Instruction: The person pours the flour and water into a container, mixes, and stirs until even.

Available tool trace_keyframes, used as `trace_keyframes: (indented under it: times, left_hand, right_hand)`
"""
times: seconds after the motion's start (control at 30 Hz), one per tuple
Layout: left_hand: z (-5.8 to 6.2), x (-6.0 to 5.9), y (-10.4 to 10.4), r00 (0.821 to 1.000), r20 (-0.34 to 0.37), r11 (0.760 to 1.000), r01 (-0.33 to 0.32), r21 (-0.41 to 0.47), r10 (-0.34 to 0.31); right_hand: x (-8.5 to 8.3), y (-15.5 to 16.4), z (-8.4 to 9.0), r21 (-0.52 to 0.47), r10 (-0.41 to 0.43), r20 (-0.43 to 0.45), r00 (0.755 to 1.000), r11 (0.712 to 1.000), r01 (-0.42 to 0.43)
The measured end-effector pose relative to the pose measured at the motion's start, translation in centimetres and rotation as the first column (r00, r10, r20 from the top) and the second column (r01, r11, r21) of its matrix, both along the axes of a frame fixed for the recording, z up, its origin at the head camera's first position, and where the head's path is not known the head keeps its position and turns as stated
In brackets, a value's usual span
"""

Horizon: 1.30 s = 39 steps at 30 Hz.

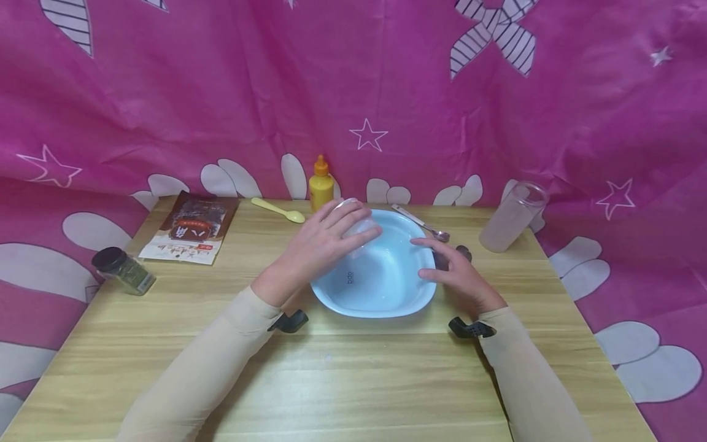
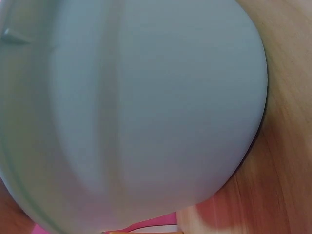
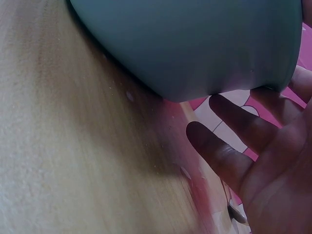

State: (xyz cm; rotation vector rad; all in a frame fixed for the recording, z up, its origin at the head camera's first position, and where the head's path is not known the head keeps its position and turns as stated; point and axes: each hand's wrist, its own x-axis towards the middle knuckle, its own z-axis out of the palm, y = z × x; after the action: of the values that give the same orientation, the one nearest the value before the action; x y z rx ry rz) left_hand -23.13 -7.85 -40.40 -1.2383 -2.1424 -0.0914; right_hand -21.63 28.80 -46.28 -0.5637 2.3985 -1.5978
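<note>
A light blue basin with dark lettering inside sits on the wooden table. Over its far left rim, my left hand grips a small clear plastic container, mostly covered by the fingers, so its exact kind and contents cannot be made out. At the right rim is my right hand, its fingers spread and holding nothing. The right wrist view catches the spread fingers beside the basin's outer wall. Only the basin's side fills most of the left wrist view; the left hand is out of that picture.
Behind the basin stand a yellow squeeze bottle and a yellow spoon. To the left lie a brown-white spice packet and a black-lidded jar. A metal spoon, a partly hidden dark object and a frosted glass are rightward.
</note>
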Motion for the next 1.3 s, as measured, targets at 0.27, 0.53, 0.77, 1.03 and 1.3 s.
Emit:
trace_keyframes:
  times: [0.27, 0.53, 0.77, 1.03, 1.3]
  left_hand:
    - [0.22, 0.14, 0.08, 1.0, -0.009, 1.0, 0.003, -0.027, -0.003]
    - [0.25, 0.2, 0.17, 1.0, -0.011, 0.999, 0.001, -0.044, -0.001]
    - [-0.07, 0.11, 0.34, 0.999, -0.036, 0.999, 0.015, -0.03, -0.017]
    - [-0.02, 0.26, 0.36, 0.998, -0.053, 0.999, 0.015, -0.031, -0.017]
    - [0.01, 0.2, 0.4, 0.998, -0.054, 0.999, 0.041, -0.026, -0.042]
  right_hand:
    - [0.12, -0.12, 0.18, -0.004, -0.01, 0.008, 1.0, 1.0, 0.01]
    - [0.18, -0.18, 0.46, -0.001, -0.014, 0.008, 1.0, 1.0, 0.014]
    - [0.22, -0.14, 0.27, -0.009, -0.015, 0.014, 1.0, 1.0, 0.015]
    - [0.21, -0.16, 0.41, -0.021, -0.005, 0.029, 1.0, 1.0, 0.005]
    - [0.22, -0.16, 0.39, -0.01, -0.005, 0.02, 1.0, 1.0, 0.006]
